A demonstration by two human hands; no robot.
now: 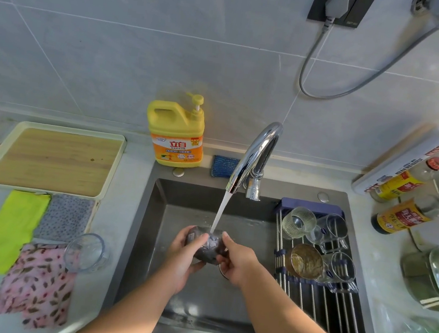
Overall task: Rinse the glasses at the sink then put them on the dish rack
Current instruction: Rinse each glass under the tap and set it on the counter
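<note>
A dark tinted glass (207,247) is held over the sink (148,240) between both hands, directly under the stream of water (221,211) running from the chrome faucet (255,154). The left hand (184,256) is wrapped round its left side, and the right hand (237,262) is curled round its right side. The dish rack (334,305) is laid across the right part of the sink. A ribbed glass (298,223), an amber glass (305,261), a rear clear mug (333,228) and a front clear mug (342,268) are set on it. A clear glass (87,252) is left on the counter (113,208) left of the sink, at the edge of a pink patterned cloth (32,287). A yellow detergent bottle (176,133) is stood behind the sink.
</note>
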